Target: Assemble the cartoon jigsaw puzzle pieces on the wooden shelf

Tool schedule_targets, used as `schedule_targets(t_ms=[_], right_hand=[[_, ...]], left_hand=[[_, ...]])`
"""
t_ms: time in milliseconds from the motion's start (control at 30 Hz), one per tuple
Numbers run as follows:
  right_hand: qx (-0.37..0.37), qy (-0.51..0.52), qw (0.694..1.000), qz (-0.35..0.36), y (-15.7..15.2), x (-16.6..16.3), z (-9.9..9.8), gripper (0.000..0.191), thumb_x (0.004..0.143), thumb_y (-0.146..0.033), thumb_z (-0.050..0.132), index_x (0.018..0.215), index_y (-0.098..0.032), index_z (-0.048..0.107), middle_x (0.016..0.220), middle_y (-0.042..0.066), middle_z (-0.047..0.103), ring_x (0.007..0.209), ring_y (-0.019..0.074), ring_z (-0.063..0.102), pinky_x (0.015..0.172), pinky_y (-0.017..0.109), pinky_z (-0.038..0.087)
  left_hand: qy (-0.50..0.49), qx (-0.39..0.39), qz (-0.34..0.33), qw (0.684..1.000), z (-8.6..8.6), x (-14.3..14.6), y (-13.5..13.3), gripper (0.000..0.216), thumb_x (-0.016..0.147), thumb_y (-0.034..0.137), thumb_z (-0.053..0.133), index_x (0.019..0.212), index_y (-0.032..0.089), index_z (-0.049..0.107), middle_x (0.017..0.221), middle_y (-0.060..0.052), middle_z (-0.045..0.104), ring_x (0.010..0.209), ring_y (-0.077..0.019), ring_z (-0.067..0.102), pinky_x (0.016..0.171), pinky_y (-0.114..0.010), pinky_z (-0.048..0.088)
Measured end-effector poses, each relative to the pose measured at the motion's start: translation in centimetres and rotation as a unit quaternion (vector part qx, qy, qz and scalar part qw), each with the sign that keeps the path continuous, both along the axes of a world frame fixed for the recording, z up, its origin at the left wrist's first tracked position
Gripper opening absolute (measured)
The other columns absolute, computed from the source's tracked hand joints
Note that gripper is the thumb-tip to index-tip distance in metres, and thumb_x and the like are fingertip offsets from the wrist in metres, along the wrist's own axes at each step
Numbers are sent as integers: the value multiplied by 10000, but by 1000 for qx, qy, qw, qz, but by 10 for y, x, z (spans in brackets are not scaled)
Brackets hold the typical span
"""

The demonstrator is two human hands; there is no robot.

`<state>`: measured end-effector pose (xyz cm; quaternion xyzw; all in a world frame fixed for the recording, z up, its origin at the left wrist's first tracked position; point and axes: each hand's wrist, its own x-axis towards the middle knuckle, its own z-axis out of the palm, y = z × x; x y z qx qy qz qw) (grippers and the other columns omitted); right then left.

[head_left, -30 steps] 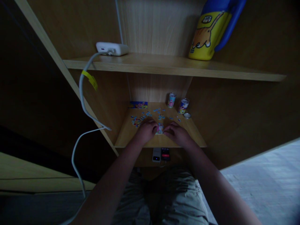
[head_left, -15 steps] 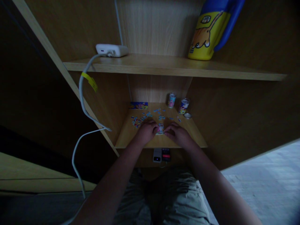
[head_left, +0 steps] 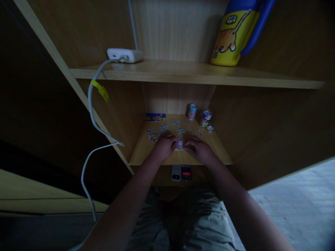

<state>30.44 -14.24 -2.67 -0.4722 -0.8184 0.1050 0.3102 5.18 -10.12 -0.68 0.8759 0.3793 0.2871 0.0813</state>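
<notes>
A small joined patch of jigsaw puzzle pieces (head_left: 180,143) lies near the front of the lower shelf board, between my two hands. My left hand (head_left: 166,147) is closed, its thumb and fingertips pinching at the patch's left edge. From the other side, my right hand (head_left: 199,150) pinches at the right edge with curled fingers. The fingertips hide part of the patch, and single pieces in them are too small to make out. Loose jigsaw pieces (head_left: 154,135) are scattered beyond and left of my left hand, with a few small clusters (head_left: 180,130) farther back.
Behind the pieces stand two printed cans (head_left: 192,112) (head_left: 206,118), a round lid (head_left: 210,128) and a picture strip (head_left: 155,117). Overhead, a shelf (head_left: 172,75) holds a white charger (head_left: 125,55) with a hanging cable (head_left: 90,101) and a yellow-blue bottle (head_left: 231,38). Two devices (head_left: 176,172) lie below.
The view has shifted very slightly. Both hands stay at the joined puzzle patch, with no clear movement of the pieces.
</notes>
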Motion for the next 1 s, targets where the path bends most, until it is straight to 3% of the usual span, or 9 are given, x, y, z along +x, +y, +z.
schedule_targets(t_ms=[267, 633, 733, 900, 1000], right_hand=[[16, 8, 999, 40, -3, 0, 2, 123, 1100, -268, 697, 1116, -286, 817, 1113, 56, 756, 1047, 209, 736, 943, 334, 583], [11, 12, 999, 37, -1, 2, -2, 159, 1116, -319, 680, 1123, -290, 836, 1113, 61, 787, 1048, 218, 746, 957, 354, 590], [-4, 1, 1000, 24, -3, 1, -1, 180, 1122, -333, 664, 1129, -293, 840, 1129, 60, 788, 1059, 221, 748, 967, 357, 590], [-17, 12, 1000, 10, -6, 1, 4, 189, 1117, -307, 643, 1154, -289, 827, 1157, 62, 796, 1084, 227, 754, 983, 368, 596], [-10, 24, 999, -30, -8, -1, 5, 190, 1113, -307, 628, 1156, -268, 809, 1179, 73, 797, 1069, 234, 763, 974, 366, 594]], left_hand=[[-5, 9, -2, 1000, -2, 0, -1, 117, 1036, 206, 714, 957, 236, 796, 1021, -64, 788, 1044, -270, 724, 1043, -456, 570], [-4, 2, 0, 1000, 0, 1, -4, 171, 1037, 173, 657, 943, 241, 782, 1020, -61, 790, 1059, -268, 725, 1061, -457, 567], [8, 1, 49, 999, 2, 1, -4, 173, 1031, 168, 639, 991, 235, 794, 1078, -85, 794, 1112, -292, 720, 1100, -483, 551], [12, -2, 216, 976, -2, -1, 0, 243, 984, 119, 602, 1120, 174, 796, 1288, -185, 781, 1248, -383, 687, 1161, -575, 502], [18, -6, 246, 969, -7, -1, 4, 315, 981, 114, 586, 1234, 140, 772, 1437, -221, 737, 1352, -388, 661, 1211, -569, 472]])
